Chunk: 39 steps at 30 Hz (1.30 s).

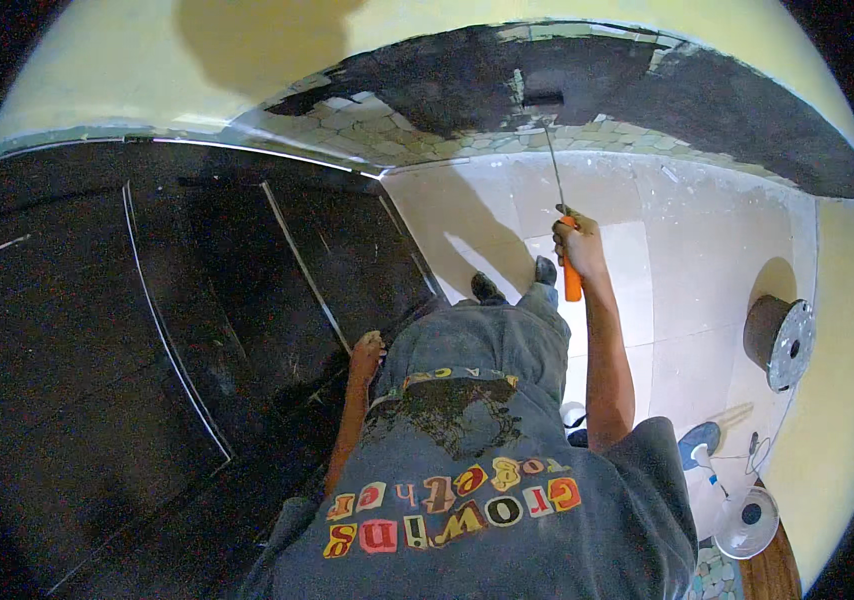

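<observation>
My right hand (576, 243) is wrapped round the orange handle of a paint roller (572, 270). The roller's thin metal rod runs up to a dark roller head (544, 98), which lies against the wall on dark grey paint (627, 85). Below and left of the head, a strip of pale green stone-patterned wall (347, 135) shows without paint. Down at my left side, my left hand (368, 350) has its fingers curled beside my leg, close to a dark panelled surface (277, 330). Whether anything is inside those fingers is hidden.
A large spool (790, 340) stands by the yellow wall (837, 400) at the right. Nearer are a blue oval object (699, 443), a cable (737, 465) and a round clear-rimmed item (747, 525). Light floor tiles (612, 280) lie round my feet (490, 288).
</observation>
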Motion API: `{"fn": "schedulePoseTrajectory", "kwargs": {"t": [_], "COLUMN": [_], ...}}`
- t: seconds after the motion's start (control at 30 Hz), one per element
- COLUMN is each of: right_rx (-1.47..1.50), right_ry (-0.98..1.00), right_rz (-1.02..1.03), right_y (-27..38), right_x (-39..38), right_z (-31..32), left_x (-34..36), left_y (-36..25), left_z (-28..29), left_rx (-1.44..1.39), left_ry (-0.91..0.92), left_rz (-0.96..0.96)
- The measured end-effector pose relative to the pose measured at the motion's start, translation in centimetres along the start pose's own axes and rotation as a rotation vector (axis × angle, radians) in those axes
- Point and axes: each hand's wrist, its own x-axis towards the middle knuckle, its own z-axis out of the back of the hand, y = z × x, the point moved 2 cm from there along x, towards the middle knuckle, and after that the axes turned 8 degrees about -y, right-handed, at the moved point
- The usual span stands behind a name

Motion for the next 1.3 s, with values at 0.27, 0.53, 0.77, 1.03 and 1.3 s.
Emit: {"fn": "schedulePoseTrajectory", "kwargs": {"t": [0.27,0.53,0.77,1.03,1.3], "right_rx": [-0.007,-0.029,0.040,0.084,0.037], "right_ry": [0.020,0.024,0.071,0.050,0.034], "right_rz": [0.039,-0.037,0.036,-0.062,-0.102], "right_y": [10.3,-1.6,9.4,2.4,2.6], "right_x": [-10.8,3.5,-8.9,-1.9,-2.7], "right_z": [0.6,-1.4,-0.2,-2.5,-4.6], "left_x": [-0.4,0.5,0.1,0.3,2.1], "left_y": [1.0,3.5,3.8,6.0,12.9], "left_z": [0.2,0.8,1.4,2.3,3.4], "left_rx": [-0.125,-0.202,-0.180,-0.189,-0.605], "left_ry": [-0.100,-0.040,-0.167,-0.155,-0.041], "left_rz": [0.048,0.140,0.159,0.132,0.311]}}
